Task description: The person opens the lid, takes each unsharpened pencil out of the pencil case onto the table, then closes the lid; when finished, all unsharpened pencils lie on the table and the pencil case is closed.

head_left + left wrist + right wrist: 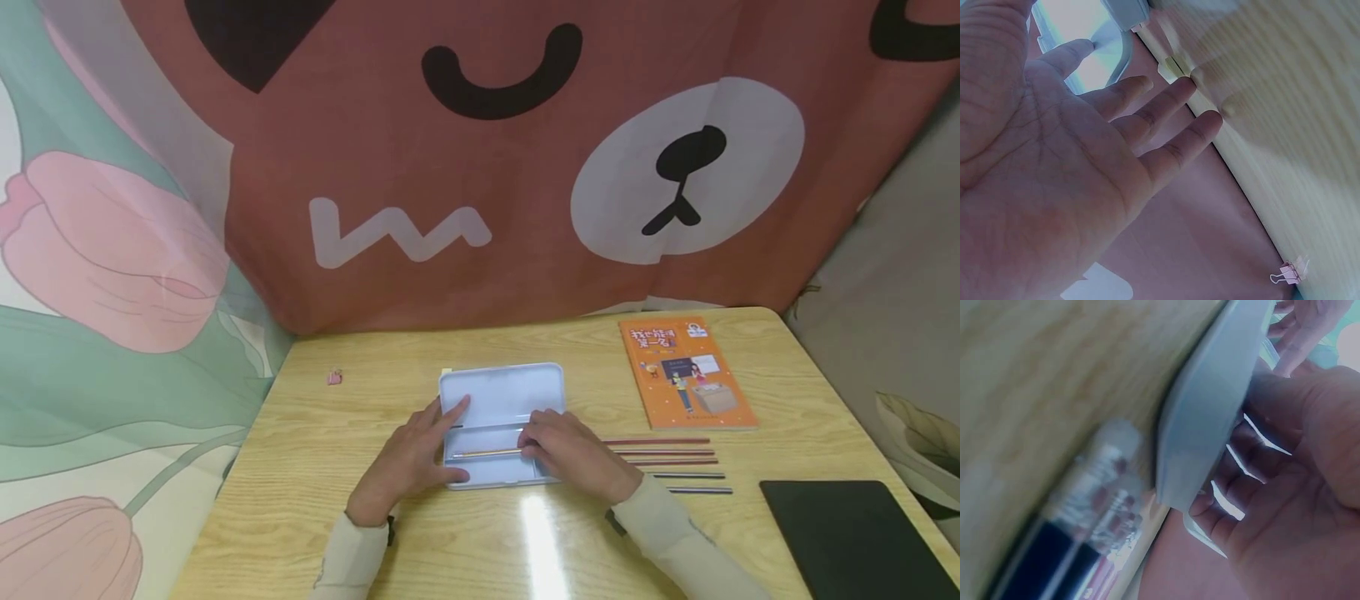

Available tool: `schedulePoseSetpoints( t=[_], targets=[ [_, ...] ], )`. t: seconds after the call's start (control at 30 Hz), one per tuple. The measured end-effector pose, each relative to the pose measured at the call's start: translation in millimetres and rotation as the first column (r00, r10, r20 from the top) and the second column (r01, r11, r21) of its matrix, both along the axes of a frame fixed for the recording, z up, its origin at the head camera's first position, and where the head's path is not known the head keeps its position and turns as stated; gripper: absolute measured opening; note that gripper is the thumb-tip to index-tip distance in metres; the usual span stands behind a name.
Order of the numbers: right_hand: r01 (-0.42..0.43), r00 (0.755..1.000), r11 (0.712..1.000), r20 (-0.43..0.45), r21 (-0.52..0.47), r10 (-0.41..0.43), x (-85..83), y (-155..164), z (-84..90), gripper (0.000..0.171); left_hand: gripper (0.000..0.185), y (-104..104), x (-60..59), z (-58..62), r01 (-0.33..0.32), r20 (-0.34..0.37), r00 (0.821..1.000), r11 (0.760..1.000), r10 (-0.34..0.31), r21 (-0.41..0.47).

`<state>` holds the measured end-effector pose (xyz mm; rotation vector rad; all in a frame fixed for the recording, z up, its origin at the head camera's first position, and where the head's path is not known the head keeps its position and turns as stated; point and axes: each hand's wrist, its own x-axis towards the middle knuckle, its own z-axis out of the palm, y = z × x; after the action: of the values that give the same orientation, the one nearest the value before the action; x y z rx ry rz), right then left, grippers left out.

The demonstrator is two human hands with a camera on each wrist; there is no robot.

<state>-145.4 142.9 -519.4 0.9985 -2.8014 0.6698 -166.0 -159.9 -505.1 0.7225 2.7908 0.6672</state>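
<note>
An open pale pencil case [502, 392] lies on the table, lid tipped back. Inside its tray a yellowish pencil [480, 453] lies lengthwise, and its right end runs under the fingers of my right hand [573, 454], which pinch it there. My left hand [405, 454] is spread at the case's left side, with the index finger on the lid and the thumb at the near edge. The left wrist view shows this palm [1066, 150] with its fingers extended. Seen from the right wrist, my curled right fingers reach over the case wall [1200, 419]; the pencil is hidden there.
Several red and dark pencils [675, 451] lie right of the case. Behind them is an orange book [690, 375]. A black flat pad [855, 533] sits at the right front, and a pink binder clip [334, 377] at the left back.
</note>
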Motion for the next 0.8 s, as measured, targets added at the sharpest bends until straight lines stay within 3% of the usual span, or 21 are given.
schedulePoseSetpoints(
  t=[0.13,0.3,0.6,0.8],
  targets=[
    [-0.005,0.997,1.000,-0.073,0.006,0.005,-0.1,0.5,-3.1,0.004,0.111,-0.2,0.0,-0.1,0.003,-0.003,1.000,1.000,-0.003,0.003],
    [-0.013,0.976,1.000,-0.216,-0.025,0.008,-0.1,5.8,2.2,0.006,0.110,-0.7,0.8,0.8,0.002,-0.006,1.000,1.000,-0.002,0.008],
    [-0.032,0.971,0.991,-0.241,-0.130,0.000,22.3,66.3,29.6,0.024,0.112,-0.9,1.3,2.2,0.002,0.014,1.000,1.000,-0.003,0.006],
    [-0.027,0.970,0.989,-0.245,-0.145,-0.009,44.2,122.8,33.6,0.034,0.111,-2.0,-0.6,-1.3,-0.001,0.016,1.000,1.000,0.001,0.009]
  ],
)
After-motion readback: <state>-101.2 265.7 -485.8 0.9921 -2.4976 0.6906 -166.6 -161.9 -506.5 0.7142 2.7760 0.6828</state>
